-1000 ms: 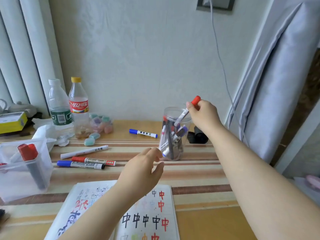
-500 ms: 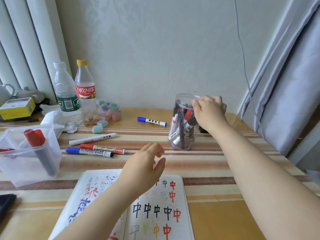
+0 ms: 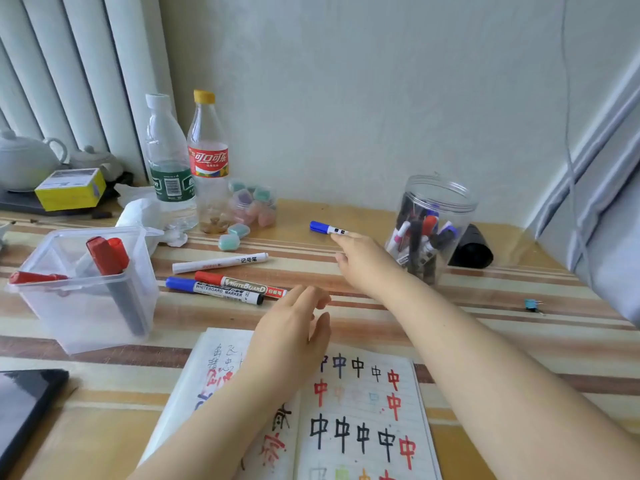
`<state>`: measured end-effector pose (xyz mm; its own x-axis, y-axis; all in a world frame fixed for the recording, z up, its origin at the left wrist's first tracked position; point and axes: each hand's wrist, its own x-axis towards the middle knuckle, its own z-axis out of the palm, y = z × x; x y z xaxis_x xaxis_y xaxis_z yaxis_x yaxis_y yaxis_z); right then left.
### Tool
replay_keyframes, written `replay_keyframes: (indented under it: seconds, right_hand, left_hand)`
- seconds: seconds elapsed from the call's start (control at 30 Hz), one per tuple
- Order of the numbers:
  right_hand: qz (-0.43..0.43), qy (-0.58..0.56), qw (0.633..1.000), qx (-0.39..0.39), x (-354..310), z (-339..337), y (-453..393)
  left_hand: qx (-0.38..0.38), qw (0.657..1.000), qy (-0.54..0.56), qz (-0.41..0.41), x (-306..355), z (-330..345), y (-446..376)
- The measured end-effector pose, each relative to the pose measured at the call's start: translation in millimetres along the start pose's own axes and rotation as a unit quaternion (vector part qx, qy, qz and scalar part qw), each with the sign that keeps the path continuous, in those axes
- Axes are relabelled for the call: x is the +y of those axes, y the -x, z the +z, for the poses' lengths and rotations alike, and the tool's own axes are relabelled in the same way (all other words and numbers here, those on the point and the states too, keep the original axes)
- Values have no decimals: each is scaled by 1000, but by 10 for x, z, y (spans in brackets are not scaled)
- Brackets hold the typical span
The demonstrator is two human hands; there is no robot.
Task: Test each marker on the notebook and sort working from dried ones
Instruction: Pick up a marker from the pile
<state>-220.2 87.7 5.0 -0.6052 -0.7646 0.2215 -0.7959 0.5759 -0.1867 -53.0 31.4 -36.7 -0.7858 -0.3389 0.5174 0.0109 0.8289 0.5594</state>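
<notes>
An open notebook (image 3: pixel 367 420) with red and black test characters lies at the table's front. My left hand (image 3: pixel 291 334) hovers open over its top edge, holding nothing. My right hand (image 3: pixel 363 261) stretches toward a small blue-capped marker (image 3: pixel 327 228) near the wall, its fingertips touching the marker's near end. A clear round jar (image 3: pixel 429 226) of several markers stands to the right of that hand. Three markers lie loose at centre left: a white one (image 3: pixel 220 263), a red-capped one (image 3: pixel 239 283) and a blue-capped one (image 3: pixel 213 291). A clear plastic box (image 3: pixel 86 299) at left holds red-capped markers.
Two plastic bottles (image 3: pixel 188 164) and a small tub of pastel erasers (image 3: pixel 252 206) stand by the wall. A yellow box (image 3: pixel 71 188) and teapots sit far left, a dark tablet (image 3: pixel 24 407) at front left, a black roll (image 3: pixel 471 251) behind the jar, and a curtain (image 3: pixel 609 202) at right.
My right hand dropped the red-capped marker into the jar, left the jar's rim and moved left to the small blue-capped marker. The camera tilted down and left.
</notes>
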Motion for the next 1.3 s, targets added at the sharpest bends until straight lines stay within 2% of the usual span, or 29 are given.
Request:
replay_keyframes:
  seconds: [0.1,0.3,0.4,0.53,0.63,0.73,0.8,0.87,0.93,1.03,1.07,1.13,1.27,1.3]
  right_hand:
    - [56,40,998,-6,123,198,-403]
    - [128,99,986,-34,335,498,-997]
    - [137,105,984,-32,413,604,-1059]
    - [104,62,992,30,373,573,-889]
    - [49,30,997,43,220,364,-581]
    - [-16,21,999,25,63,71,-12]
    - [-37,11,999,-13,-36,-136,518]
    - [-32,22,998,-49,-140,-322,1049]
    - [-17,38,996,-79,-231,-485,1471]
    - [-34,61,992,-102,-333,-616,1898]
    - [-46,73,991,-99,-372,-629,1998]
    - [-73,93,989,-87,-431,-616,2161]
    - [-92,103,986,-92,-568,-517,2417]
    - [-117,116,984,-66,-590,-488,2474]
  left_hand:
    - [44,999,7,5,-86,63,32]
    - [55,997,38,-30,-183,121,-30]
    - [56,998,31,-19,-180,137,-24]
    - [43,998,29,-25,-173,141,-21]
    - [43,999,11,-16,-190,83,-43]
    - [70,996,-55,10,-157,-6,-58]
    - [66,992,-108,20,-42,-96,-41]
    - [11,985,-165,56,112,-170,-26]
    - [-94,968,-207,105,273,-238,-14]
    - [-256,933,-205,150,499,-367,125]
    - [-297,926,-185,140,580,-416,199]
    - [-335,926,-141,103,699,-490,367]
    - [-351,927,-110,73,827,-590,702]
    - [-355,927,-100,66,841,-605,772]
